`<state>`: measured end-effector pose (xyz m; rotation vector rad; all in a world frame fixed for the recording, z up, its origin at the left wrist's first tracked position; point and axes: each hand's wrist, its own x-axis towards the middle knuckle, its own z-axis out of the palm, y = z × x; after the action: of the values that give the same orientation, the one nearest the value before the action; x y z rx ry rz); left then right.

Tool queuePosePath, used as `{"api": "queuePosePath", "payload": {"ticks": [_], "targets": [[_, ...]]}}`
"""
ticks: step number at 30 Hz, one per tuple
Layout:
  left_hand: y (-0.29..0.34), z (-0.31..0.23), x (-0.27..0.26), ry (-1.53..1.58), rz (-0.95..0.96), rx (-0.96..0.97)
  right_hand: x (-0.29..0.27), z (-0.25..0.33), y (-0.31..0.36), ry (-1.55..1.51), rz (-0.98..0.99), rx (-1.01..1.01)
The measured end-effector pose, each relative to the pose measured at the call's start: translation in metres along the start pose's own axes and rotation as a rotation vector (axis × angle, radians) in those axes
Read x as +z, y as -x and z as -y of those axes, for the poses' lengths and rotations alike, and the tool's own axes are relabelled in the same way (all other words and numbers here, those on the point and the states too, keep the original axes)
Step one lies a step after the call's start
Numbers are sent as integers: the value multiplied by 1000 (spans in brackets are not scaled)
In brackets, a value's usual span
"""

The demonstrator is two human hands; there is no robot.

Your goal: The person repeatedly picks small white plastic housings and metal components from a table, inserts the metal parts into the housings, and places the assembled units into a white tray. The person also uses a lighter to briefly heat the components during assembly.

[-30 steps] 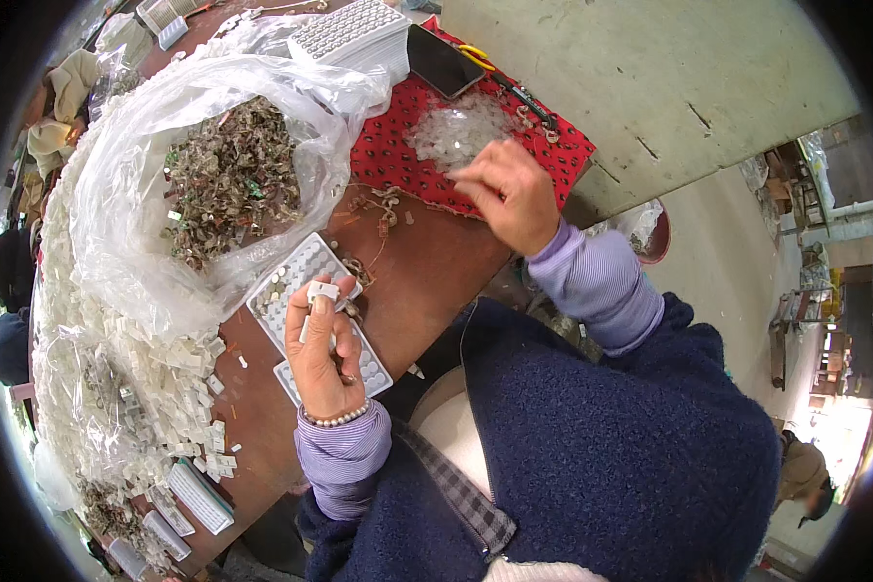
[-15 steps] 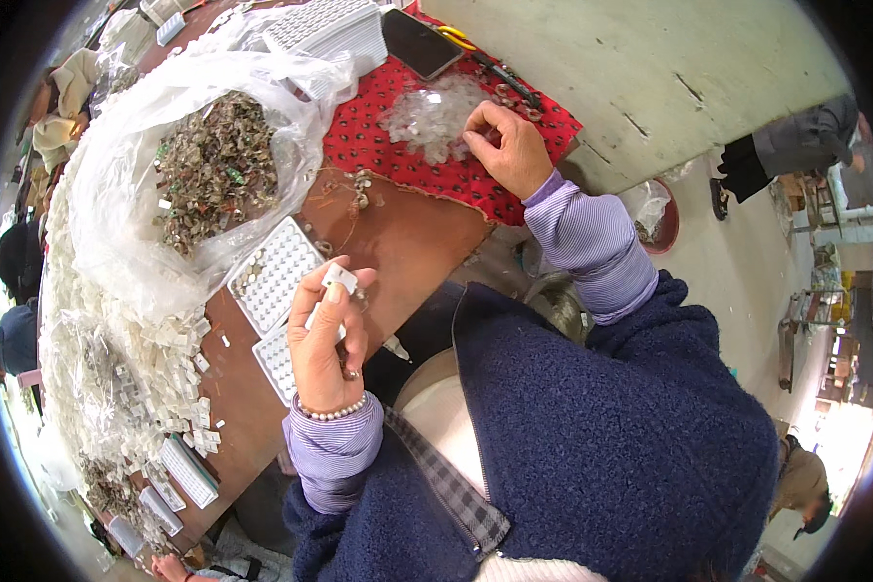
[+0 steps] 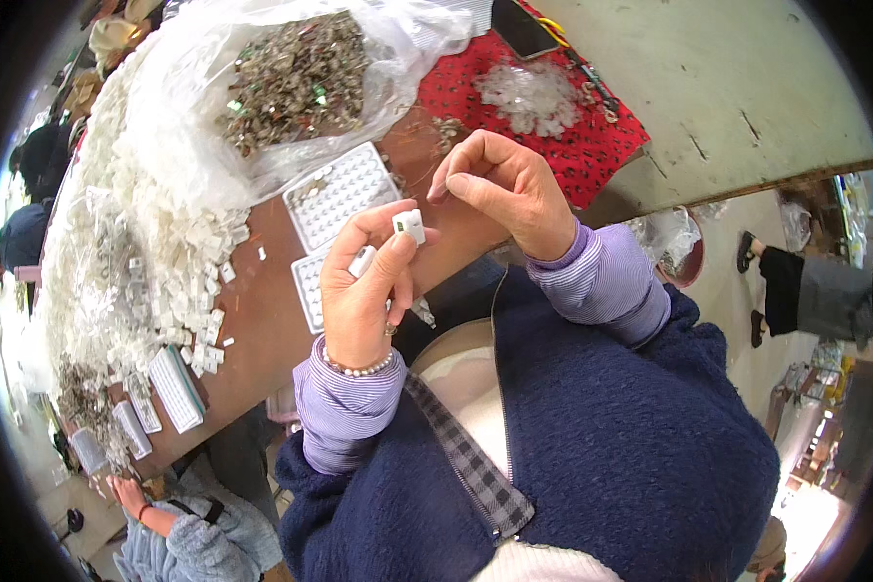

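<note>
My left hand (image 3: 357, 308) pinches a small white plastic piece (image 3: 411, 222) between thumb and forefinger; a dark opening shows in its face. Lower in the same hand a second white piece (image 3: 362, 261) is tucked against the fingers. Just right of it hovers my right hand (image 3: 519, 199), thumb and forefinger together, apart from the white piece. What those fingertips hold, if anything, is too small to make out. Beyond my left hand lies a white tray (image 3: 347, 190) with rows of small marks, and a second white tray (image 3: 307, 286) is partly hidden behind that hand.
A red patterned cloth (image 3: 606, 155) bears a heap of clear flakes (image 3: 529, 97), a phone (image 3: 522, 27) and a tool. Left of it, a plastic bag (image 3: 165, 87) holds small metallic parts (image 3: 296, 78). White pieces (image 3: 116, 233) heap along the left. Another person's hand (image 3: 126, 493) is lower left.
My right hand has left the heap of clear flakes and come close to my left hand, its fingers pinched. The view has shifted; my left hand still holds the white piece.
</note>
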<state>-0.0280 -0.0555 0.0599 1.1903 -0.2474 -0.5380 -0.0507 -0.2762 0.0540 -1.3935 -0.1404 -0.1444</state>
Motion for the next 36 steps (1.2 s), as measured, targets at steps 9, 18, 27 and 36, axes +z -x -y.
{"api": "queuePosePath", "payload": {"ticks": [9,18,27,36], "targets": [[17,6,-10,72,-110,-3,26,-12,5,-125,-4,-33],[19,8,2,-123,-66,11,24,2,23,92,76,-85],[22,7,-9,109,-80,26,33,-5,15,343,-15,-317],[14,12,-26,-63,-105,11,36,-1,7,507,133,-382]]}}
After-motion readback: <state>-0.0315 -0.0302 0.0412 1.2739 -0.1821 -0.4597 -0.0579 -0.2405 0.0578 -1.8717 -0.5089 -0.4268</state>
